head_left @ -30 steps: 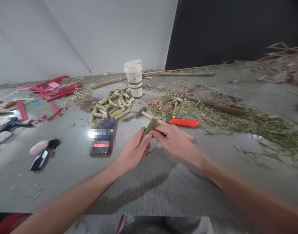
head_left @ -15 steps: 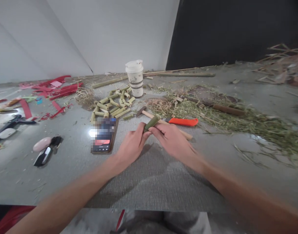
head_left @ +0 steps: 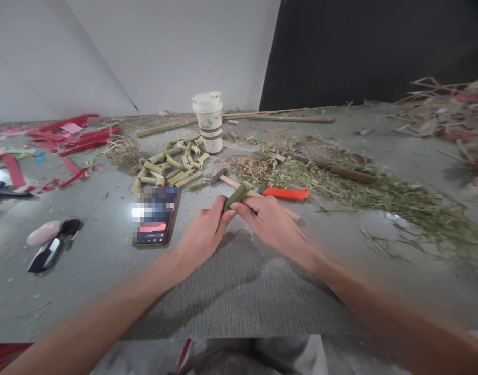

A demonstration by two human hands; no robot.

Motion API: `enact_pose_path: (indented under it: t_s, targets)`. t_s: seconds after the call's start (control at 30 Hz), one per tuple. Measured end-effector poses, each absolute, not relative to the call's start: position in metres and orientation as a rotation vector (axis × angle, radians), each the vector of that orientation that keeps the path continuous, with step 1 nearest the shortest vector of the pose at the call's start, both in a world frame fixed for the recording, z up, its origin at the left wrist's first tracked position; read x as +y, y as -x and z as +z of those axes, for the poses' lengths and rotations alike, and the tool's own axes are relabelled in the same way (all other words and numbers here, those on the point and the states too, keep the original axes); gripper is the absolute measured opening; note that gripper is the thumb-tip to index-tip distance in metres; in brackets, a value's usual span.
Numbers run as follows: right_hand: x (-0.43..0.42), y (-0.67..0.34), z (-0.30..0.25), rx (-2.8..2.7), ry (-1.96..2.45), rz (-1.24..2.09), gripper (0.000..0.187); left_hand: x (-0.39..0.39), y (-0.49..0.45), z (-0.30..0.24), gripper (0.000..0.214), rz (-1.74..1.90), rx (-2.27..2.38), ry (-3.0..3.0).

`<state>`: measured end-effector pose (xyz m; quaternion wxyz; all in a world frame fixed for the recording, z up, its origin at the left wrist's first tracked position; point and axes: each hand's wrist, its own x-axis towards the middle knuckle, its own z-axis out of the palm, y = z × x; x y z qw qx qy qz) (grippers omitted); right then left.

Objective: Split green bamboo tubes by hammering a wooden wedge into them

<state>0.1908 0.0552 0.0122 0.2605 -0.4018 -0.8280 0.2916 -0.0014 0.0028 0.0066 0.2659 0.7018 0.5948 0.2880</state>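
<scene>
Between my two hands is a short green bamboo piece (head_left: 236, 196), slanting up to the right above the table. My left hand (head_left: 205, 226) pinches its lower left side with thumb and fingers. From the right, my right hand (head_left: 270, 221) grips the same piece, its thumb near the lower end. Just behind lies a hammer (head_left: 231, 182), its wooden handle partly hidden by my right hand. An orange-handled cutter (head_left: 286, 194) rests beside the hammer. A pile of cut bamboo pieces (head_left: 155, 167) lies farther back on the left.
A white lidded cup (head_left: 208, 124) stands behind the pile. Left of my hands are a phone (head_left: 155, 216) and keys (head_left: 70, 227). Green shavings (head_left: 411, 208) spread over the right side. Red strips (head_left: 88, 141) lie at the far left, and long bamboo poles (head_left: 166, 127) along the wall.
The view has turned slightly right, so the things on the table appear shifted left. Both hands keep their hold on the green bamboo piece, with little change in grip.
</scene>
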Motion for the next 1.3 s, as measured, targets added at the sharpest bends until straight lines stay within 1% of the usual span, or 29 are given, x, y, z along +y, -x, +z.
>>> enact_pose_path:
  t_s: [0.2,0.37,0.47,0.6,0.67,0.77,0.9,1.13,1.3]
  targets:
    - [0.059,-0.191,0.009,-2.247,1.153,0.832,0.055,0.004,-0.003,0.005,0.031,0.721,1.647,-1.864]
    - [0.067,-0.187,0.002,-2.244,1.134,0.825,0.057,0.009,-0.008,-0.006,0.033,0.802,1.643,-1.763]
    - [0.069,-0.185,-0.001,-2.257,1.112,0.775,0.050,0.010,-0.010,-0.013,0.035,0.878,1.555,-1.629]
    - [0.066,-0.188,0.001,-2.347,1.057,0.653,0.032,0.006,-0.008,-0.012,0.038,0.935,1.374,-1.392]
    - [0.063,-0.191,0.004,-2.447,1.013,0.548,0.028,0.003,-0.004,-0.008,0.041,0.913,1.251,-1.303]
    - [0.060,-0.193,0.005,-2.624,0.894,0.347,0.029,-0.001,0.003,-0.001,0.049,0.825,1.127,-1.183]
    - [0.057,-0.192,0.003,-2.761,0.857,0.177,0.032,-0.006,0.002,-0.001,0.053,0.870,1.068,-0.975]
    - [0.060,-0.190,0.000,-2.714,0.945,0.245,0.020,-0.008,-0.008,-0.004,0.057,0.878,1.142,-0.930]
    - [0.072,-0.191,-0.008,-2.776,0.816,0.276,0.031,-0.006,-0.010,-0.004,0.045,0.922,1.254,-0.975]
